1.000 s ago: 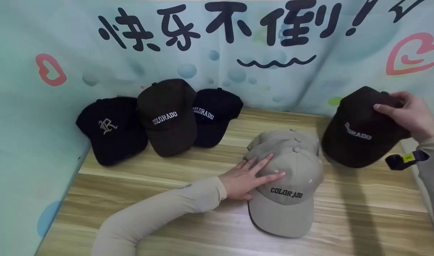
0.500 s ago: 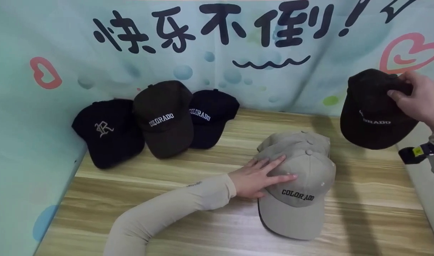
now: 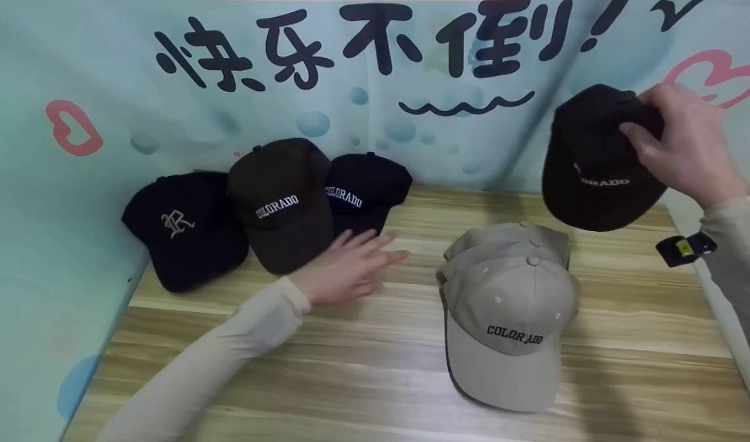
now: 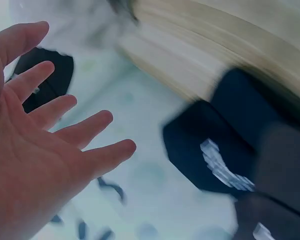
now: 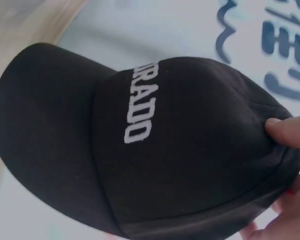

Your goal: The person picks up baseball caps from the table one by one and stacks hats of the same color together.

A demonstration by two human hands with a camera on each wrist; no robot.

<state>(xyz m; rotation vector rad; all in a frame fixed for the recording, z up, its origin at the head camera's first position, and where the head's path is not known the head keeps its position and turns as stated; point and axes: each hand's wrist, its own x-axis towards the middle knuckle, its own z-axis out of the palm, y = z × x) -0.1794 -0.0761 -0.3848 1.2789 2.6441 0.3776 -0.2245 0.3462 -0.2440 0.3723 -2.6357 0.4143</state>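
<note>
A: What does the right hand (image 3: 682,147) hold?
B: Its fingers (image 3: 637,136) pinch a dark brown cloth cap (image 3: 593,162), lifted above the wooden counter (image 3: 375,380).
A: The left hand (image 3: 344,270)?
B: Fingers spread, holding nothing, beside the stacked beige caps (image 3: 510,307).

Dark brown cap (image 3: 596,166) aloft in right hand (image 3: 682,147), left hand (image 3: 350,270) spread

Soft even light, faint shadows, left-wrist view motion-blurred

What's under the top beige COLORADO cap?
Beneath the beige COLORADO cap lies at least one more beige cap, its crown peeking out behind. How many are stacked stays hidden.
</note>
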